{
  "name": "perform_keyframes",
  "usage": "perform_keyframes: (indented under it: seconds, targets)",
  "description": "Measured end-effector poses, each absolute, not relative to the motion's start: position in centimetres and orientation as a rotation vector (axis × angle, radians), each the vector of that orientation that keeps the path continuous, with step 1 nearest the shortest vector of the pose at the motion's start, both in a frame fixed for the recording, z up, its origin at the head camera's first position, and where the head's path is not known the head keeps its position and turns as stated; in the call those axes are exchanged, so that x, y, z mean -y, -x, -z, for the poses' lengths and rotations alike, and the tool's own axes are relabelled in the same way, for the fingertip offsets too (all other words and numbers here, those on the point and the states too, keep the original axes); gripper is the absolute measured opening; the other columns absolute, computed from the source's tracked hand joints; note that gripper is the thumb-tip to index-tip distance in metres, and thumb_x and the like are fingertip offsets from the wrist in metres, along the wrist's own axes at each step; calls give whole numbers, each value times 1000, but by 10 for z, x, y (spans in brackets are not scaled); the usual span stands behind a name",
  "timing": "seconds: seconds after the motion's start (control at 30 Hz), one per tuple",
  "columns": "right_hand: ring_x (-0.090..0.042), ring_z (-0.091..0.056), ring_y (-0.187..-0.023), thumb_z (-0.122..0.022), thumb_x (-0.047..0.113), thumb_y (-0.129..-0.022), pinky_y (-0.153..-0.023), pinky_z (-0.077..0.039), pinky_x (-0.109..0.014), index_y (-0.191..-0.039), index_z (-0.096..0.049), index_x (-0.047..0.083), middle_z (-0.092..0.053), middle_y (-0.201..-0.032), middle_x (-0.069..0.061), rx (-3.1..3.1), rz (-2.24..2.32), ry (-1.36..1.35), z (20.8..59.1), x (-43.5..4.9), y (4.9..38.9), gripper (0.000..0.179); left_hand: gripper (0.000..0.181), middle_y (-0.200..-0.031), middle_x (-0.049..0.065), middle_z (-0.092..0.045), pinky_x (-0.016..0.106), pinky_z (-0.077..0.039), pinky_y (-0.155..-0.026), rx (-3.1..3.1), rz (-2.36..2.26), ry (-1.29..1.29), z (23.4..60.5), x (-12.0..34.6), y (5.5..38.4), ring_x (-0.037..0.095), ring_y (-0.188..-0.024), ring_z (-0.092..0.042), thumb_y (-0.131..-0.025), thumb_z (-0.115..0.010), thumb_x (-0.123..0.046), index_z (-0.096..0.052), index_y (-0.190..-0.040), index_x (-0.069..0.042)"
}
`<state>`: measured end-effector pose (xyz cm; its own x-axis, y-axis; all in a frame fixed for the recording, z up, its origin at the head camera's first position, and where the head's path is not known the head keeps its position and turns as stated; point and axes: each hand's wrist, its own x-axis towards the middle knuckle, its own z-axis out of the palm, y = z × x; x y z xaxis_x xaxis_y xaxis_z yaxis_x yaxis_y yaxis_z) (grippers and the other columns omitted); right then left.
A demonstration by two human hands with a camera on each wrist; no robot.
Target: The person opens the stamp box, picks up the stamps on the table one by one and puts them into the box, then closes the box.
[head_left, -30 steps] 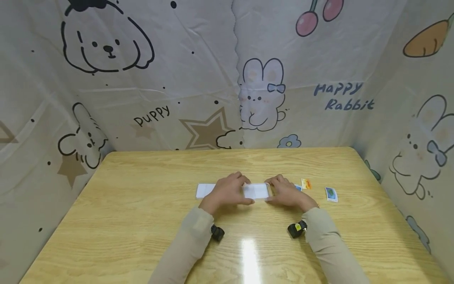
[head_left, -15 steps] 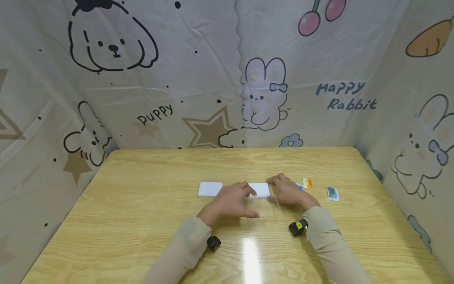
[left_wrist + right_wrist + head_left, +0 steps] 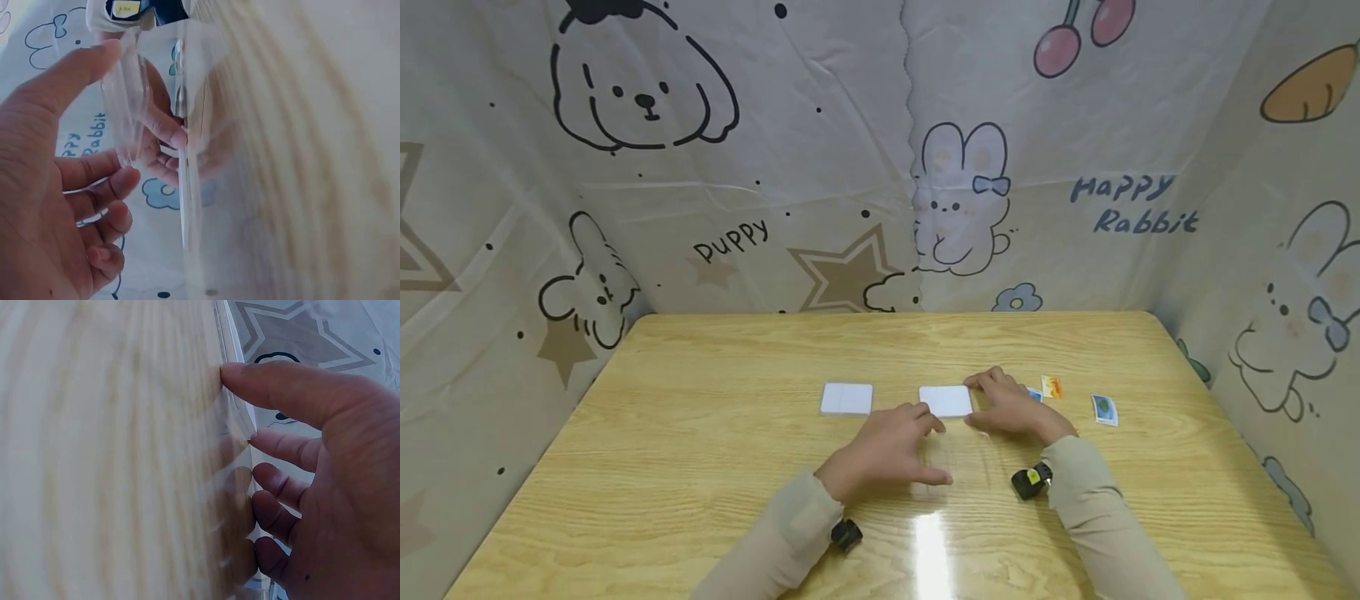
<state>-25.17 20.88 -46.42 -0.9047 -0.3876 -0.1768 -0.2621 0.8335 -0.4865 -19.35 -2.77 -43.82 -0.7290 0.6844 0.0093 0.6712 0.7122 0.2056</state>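
Observation:
My left hand [image 3: 891,446] pinches a clear plastic box lid [image 3: 128,103] between thumb and fingertips. The lid is see-through and hard to make out in the head view, low above the table. My right hand [image 3: 1011,406] holds the right end of a flat white rectangular card [image 3: 945,401], thumb on the near side and fingers on the far side. From the right wrist view, the thumb [image 3: 269,387] and index finger meet the card's edge close to the tabletop. A second white rectangle [image 3: 847,398], with a faint line down it, lies to the left.
Small picture cards lie on the right: an orange one [image 3: 1051,387], a blue one partly behind my right hand [image 3: 1034,394], and a blue-green one [image 3: 1104,410]. The wooden table [image 3: 700,467] backs onto a printed cloth [image 3: 820,167].
My left hand has lifted the clear lid off the white card and drawn it toward me. The right hand has stayed at the card's right end.

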Motion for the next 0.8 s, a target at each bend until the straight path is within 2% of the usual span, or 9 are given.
perform_keyframes:
  seconds: [0.57, 0.8]
  targets:
    - [-36, -42, -121, -69, 32, -87, -103, -32, -58, -138, -46, 8, -42, -132, -20, -2746, 667, 484, 463, -208, 252, 61, 67, -102, -8, -59, 20, -41, -58, -2808, -221, -1140, 450, 28, 185, 6, -81, -60, -74, -64, -73, -65, -117, -21]
    - [-37, -42, -122, -70, 31, -87, -103, -32, -58, -138, -47, 8, -42, -132, -20, -2746, 675, 475, 465, -207, 251, 60, 68, -102, -8, -58, 21, -44, -61, -2786, -247, -1113, 455, 27, 182, 6, -86, -60, -74, -64, -73, -64, -119, -22]
